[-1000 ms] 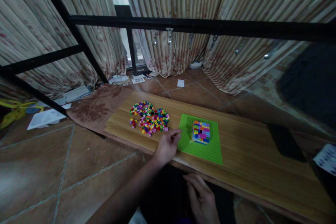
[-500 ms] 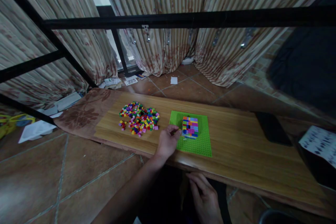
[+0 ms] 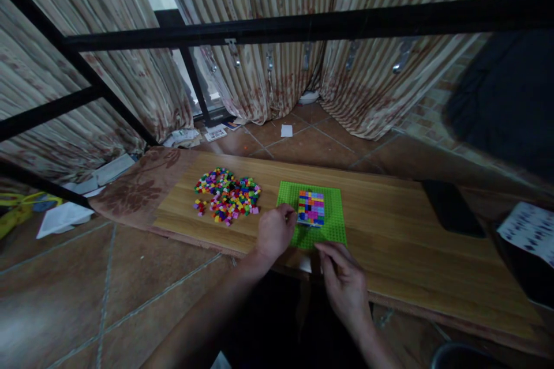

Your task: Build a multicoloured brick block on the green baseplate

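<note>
A green studded baseplate point(image 3: 333, 219) lies on the wooden table top. On it stands a square block of many-coloured bricks point(image 3: 311, 208). My left hand point(image 3: 276, 232) is at the block's left side over the plate's left edge, its fingers curled in; whether it holds a brick is too small to tell. Near the plate's front edge is my right hand point(image 3: 343, 271), thumb and forefinger close together, and anything between them cannot be made out. Left of the plate lies a loose pile of small coloured bricks point(image 3: 236, 199).
The long wooden table point(image 3: 389, 230) has a dark flat object point(image 3: 452, 207) toward its right end, with a patterned white sheet point(image 3: 528, 233) beyond. A black metal frame point(image 3: 277, 29) runs across in front of striped curtains. Papers lie on the tiled floor.
My right hand has risen from below the table edge to the front of the green baseplate. My left hand stays beside the brick block, its fingers curled. The view has shifted slightly.
</note>
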Demonstrator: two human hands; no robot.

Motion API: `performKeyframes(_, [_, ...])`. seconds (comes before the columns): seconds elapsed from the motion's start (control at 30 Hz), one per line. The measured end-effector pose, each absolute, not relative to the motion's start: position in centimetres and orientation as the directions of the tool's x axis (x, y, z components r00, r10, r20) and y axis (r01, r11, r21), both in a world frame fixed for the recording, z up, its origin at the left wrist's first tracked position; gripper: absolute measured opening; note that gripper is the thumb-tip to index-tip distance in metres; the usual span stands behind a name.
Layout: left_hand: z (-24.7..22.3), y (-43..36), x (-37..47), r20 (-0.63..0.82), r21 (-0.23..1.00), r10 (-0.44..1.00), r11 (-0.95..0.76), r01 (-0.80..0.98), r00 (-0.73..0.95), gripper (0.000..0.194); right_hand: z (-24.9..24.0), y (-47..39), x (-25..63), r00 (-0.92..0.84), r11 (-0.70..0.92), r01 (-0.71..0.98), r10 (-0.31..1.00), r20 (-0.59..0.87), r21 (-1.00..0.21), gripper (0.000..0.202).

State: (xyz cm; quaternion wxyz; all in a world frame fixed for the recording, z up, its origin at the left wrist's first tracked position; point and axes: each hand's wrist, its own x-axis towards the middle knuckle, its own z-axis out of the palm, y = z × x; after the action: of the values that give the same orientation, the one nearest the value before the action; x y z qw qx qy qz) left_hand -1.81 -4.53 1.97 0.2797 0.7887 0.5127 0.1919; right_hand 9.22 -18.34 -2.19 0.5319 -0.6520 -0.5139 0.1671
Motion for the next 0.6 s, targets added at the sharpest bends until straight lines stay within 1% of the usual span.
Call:
performKeyframes(0.13, [2.6, -4.7, -1.3, -0.009, 0.497, 0.91, -0.355, 0.791, 0.414, 0.022, -2.4, -18.5, 9.1, 0.42, 0.079, 0.485, 0.853, 0.311, -0.871, 0.022])
performKeyframes(0.23, [2.7, -4.8, -0.9, -0.009, 0.434, 0.909, -0.372, 0.821, 0.417, 0.023, -2.7, -18.9, 9.1, 0.429, 0.057, 0.485, 0.854, 0.294, -0.873, 0.022])
performKeyframes(0.4, [2.6, -4.9, -0.4, -0.032, 0.388, 0.912, -0.367, 0.845, 0.41, 0.025, -3.1, -19.1, 9.6, 0.435, 0.046, 0.49, 0.852, 0.291, -0.87, 0.024])
performKeyframes(0.6, [2.4, -5.3, -0.3, 0.012, 0.372, 0.91, -0.388, 0.843, 0.414, 0.029, -3.3, -18.9, 9.8, 0.44, 0.045, 0.474, 0.853, 0.281, -0.879, 0.024])
